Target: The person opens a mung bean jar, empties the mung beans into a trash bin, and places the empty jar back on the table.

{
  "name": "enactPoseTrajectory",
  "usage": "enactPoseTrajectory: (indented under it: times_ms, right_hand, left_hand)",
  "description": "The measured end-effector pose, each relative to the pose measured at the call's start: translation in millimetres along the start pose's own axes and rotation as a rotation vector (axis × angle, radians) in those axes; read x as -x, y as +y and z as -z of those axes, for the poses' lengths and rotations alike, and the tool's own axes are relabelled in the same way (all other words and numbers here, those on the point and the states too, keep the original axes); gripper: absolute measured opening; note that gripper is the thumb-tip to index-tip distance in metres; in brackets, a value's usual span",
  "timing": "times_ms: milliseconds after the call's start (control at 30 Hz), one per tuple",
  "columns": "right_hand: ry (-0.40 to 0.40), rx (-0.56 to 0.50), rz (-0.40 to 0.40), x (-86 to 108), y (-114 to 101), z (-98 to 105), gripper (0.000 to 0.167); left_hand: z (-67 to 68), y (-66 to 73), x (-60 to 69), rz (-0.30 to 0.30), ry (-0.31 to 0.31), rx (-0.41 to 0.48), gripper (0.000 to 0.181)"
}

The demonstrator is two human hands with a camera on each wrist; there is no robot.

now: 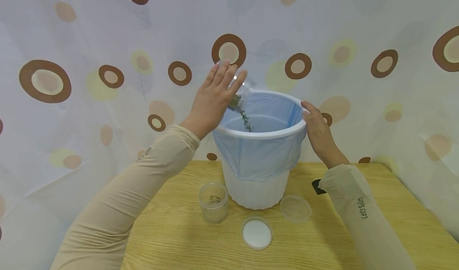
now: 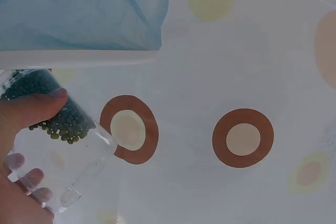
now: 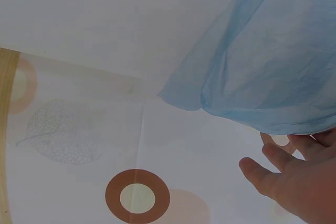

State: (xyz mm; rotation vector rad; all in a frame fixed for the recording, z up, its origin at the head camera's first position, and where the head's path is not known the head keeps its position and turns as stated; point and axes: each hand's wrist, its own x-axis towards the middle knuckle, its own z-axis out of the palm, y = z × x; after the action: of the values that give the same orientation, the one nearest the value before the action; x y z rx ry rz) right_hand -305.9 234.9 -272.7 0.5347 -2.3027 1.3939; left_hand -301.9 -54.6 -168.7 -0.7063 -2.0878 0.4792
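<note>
My left hand (image 1: 215, 94) grips a clear plastic jar (image 2: 84, 177), tilted over the left rim of a white bin (image 1: 256, 192). Small round green beans (image 2: 65, 116), like mung beans, lie along the jar's wall, and a stream of them (image 1: 246, 120) falls into the bin. A thin blue bag (image 1: 261, 154) lines the bin and is folded over its rim. On the rim's right side rests my right hand (image 1: 320, 132), its fingers loosely extended against the bag in the right wrist view. The bin's bottom is hidden.
In front of the bin on the wooden table (image 1: 172, 238) stand an open clear jar (image 1: 214, 210) with a little brown matter inside, a white-centred round lid (image 1: 257, 234) and a clear lid (image 1: 295, 209). A black object (image 1: 317, 186) lies by the right sleeve. Behind hangs a patterned sheet (image 1: 201, 18).
</note>
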Motion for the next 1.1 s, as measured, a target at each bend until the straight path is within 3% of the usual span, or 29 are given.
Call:
enactPoseTrajectory:
  times_ms: [567,833,1100]
  right_hand:
    - [0.003,0.008,0.002,2.1,-4.4,-0.2,0.057]
    - [0.006,0.002,0.011,1.5,-1.6,0.5,0.056]
    - [0.004,-0.013,0.004,3.4,-3.0,0.0,0.057]
  left_hand:
    - [1.4,2.1,-1.0,-0.022,-0.055,-0.037,0.077]
    - [2.1,2.0,-2.8,-0.046,-0.053,-0.024,0.066]
    - [3.6,2.7,-1.6,-0.075,-0.072,-0.065,0.069]
